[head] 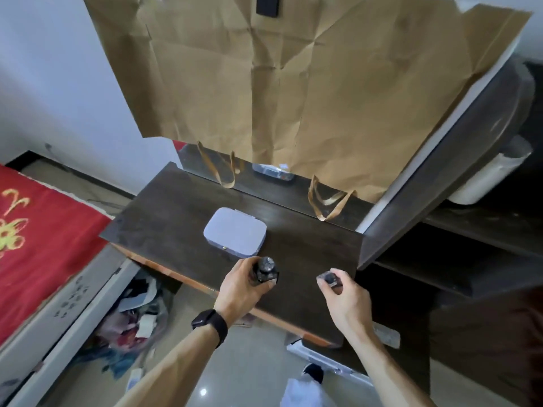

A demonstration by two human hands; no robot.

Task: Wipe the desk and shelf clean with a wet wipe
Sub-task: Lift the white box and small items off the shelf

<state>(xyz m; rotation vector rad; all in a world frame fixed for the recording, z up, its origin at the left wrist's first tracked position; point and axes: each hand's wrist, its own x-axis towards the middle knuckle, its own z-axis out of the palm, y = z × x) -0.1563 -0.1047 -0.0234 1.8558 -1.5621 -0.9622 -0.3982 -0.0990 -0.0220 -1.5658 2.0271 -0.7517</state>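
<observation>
The left hand (244, 284) was over the near edge of the dark wooden counter (176, 218), its fingers (246, 267) wrapped around a small dark bottle (266, 270) that stood upright with its cap facing up. A black watch (210, 326) sat on that wrist. Just to the right, the right hand (343, 295) was also at the near edge, its fingers (324, 284) pinching a small dark object (330, 279); it was too blurred to tell what it was. The two hands were near each other but apart.

A pale box (235, 232) with a closed lid lay flat on the counter just beyond the left hand. Farther back, a large creased brown paper bag (293, 83) hung upside down, with its handles (326, 201) reaching down to the far side of the counter.

The dark shelf (440, 268) was to the right of the counter, with another level above it. On the left lay a red cloth (38, 230) with a yellow pattern, and a heap of mixed scraps (132, 318) sat below the left end of the counter.
</observation>
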